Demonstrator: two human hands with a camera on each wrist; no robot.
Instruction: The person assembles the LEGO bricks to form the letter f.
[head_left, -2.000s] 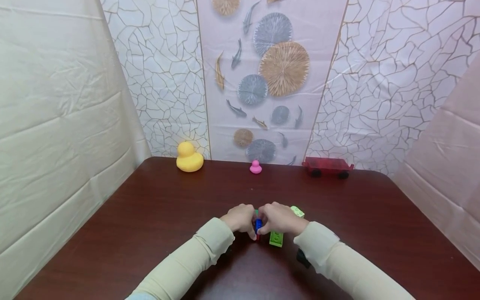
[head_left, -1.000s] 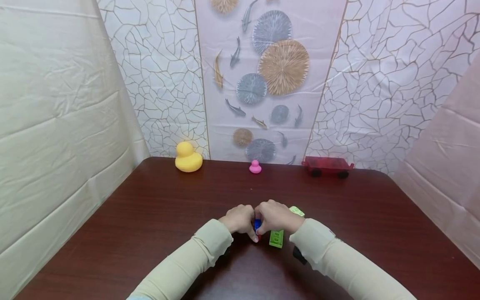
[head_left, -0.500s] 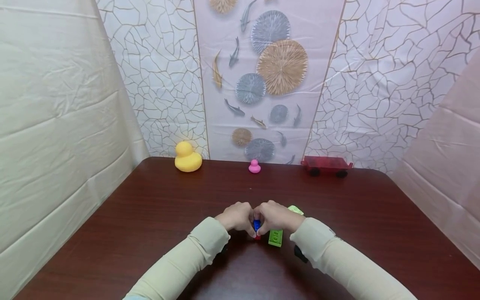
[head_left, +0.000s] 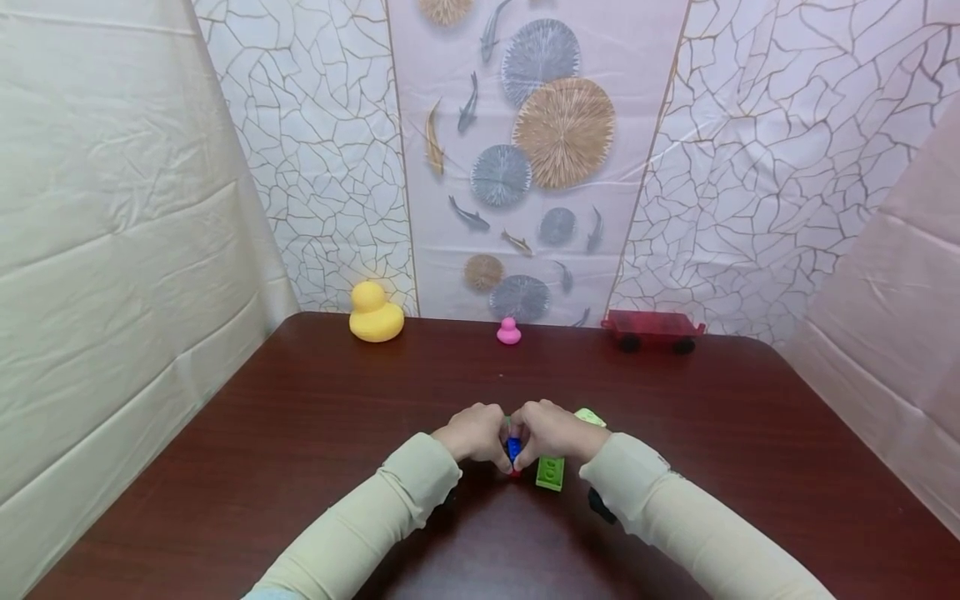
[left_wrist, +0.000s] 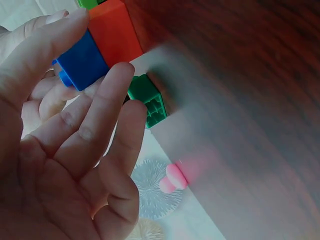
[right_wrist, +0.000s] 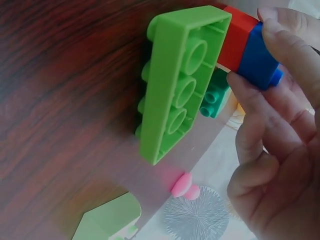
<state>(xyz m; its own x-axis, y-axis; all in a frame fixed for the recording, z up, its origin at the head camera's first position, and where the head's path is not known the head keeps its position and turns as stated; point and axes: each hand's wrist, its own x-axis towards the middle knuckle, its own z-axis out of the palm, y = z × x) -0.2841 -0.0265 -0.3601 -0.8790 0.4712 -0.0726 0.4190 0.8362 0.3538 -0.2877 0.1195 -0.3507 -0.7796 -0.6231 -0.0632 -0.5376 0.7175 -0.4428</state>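
Both hands (head_left: 513,435) together, pinching blue brick (head_left: 513,449) btwn them, atop red brick (left_wrist: 114,32).

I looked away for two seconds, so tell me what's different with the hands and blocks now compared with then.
Almost nothing. Both hands, left hand and right hand, keep their grip on the blue plastic block joined to the red plastic block. The light green long brick, yellow rubber duck and red toy wagon stayed put.

left hand (head_left: 472,433): fingers curled, pinching, knuckles up | right hand (head_left: 551,432): fingers curled, pinching, touching the left | both forearms angled inward over the table, sleeves to the wrists
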